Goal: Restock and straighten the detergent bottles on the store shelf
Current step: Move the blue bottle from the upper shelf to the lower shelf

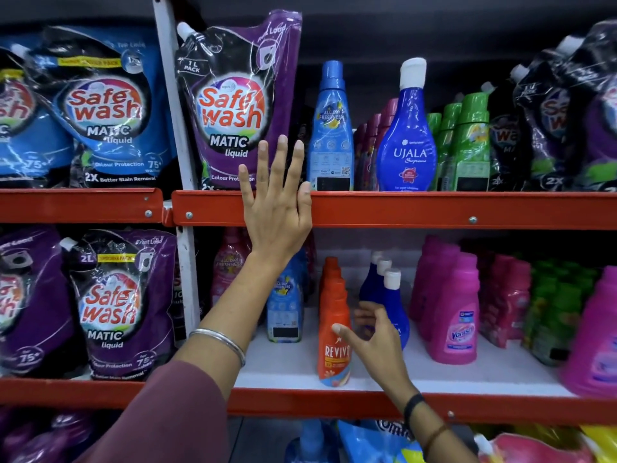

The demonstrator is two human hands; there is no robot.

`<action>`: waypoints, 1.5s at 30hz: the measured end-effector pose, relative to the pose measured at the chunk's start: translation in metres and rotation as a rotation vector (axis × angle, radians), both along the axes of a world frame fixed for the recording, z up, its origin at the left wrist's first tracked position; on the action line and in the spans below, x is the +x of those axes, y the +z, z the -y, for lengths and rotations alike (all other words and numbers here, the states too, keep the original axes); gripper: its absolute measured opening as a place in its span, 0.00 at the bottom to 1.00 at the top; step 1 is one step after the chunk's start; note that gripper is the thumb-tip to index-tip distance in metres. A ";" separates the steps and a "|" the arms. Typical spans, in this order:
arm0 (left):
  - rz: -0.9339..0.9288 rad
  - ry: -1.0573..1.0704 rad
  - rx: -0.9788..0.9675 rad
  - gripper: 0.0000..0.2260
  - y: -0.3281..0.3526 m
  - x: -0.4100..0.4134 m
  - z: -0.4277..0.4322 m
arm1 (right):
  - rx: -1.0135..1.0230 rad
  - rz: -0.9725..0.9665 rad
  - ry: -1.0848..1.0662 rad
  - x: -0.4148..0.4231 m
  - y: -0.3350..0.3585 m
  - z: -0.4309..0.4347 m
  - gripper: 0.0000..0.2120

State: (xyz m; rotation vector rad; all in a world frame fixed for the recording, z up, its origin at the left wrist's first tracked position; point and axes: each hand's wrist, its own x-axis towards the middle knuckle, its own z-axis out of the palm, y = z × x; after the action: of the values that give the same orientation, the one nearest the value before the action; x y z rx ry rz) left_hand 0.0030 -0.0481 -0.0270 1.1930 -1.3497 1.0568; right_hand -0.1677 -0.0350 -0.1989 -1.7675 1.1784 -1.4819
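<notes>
Nearest, the right hand (374, 332) reaches into the lower shelf (400, 372) with fingers loosely curled and parted, holding nothing. Its thumb tip looks to be touching the side of the orange Revive bottle (334, 349), though whether it truly presses is hard to tell. That bottle stands upright at the shelf's front edge, its long axis vertical, just to the left of the hand and at the head of a file of like orange bottles running back. Behind the fingers, a row of dark blue white-capped bottles (387, 292) stands equally close, so either could be the target; the right hand is much the nearer to both.

Further up, the left hand (277, 202) lies flat and spread against the red rail (434, 208) of the upper shelf, gripping nothing, seemingly as a brace. Beyond it stand a purple Safewash pouch (233, 105), a tall blue bottle (330, 128) and the Ujala bottle (409, 142), all upright and facing forward.
</notes>
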 end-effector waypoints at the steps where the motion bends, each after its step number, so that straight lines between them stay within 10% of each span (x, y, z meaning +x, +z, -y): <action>1: -0.006 -0.011 0.010 0.24 0.000 -0.005 -0.002 | -0.038 0.037 -0.017 -0.007 0.006 -0.004 0.31; 13: -0.026 -0.078 0.069 0.26 0.000 -0.098 -0.001 | -0.758 0.146 -0.233 -0.090 0.202 -0.029 0.13; 22: 0.018 0.009 0.052 0.24 -0.012 -0.087 0.009 | -0.435 -0.099 -0.068 -0.079 0.264 0.019 0.27; 34: 0.035 0.018 0.051 0.25 -0.011 -0.086 0.011 | -0.675 0.300 -0.162 -0.092 0.257 -0.010 0.20; 45: 0.051 0.022 0.038 0.24 -0.013 -0.086 0.011 | -0.406 0.265 0.167 -0.128 0.173 -0.043 0.19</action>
State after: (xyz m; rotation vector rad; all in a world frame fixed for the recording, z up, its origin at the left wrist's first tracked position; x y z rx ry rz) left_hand -0.0826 -0.0594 -0.0396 1.2188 -1.4045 1.0875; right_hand -0.2957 0.0080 -0.0262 -1.7948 0.6124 -1.8768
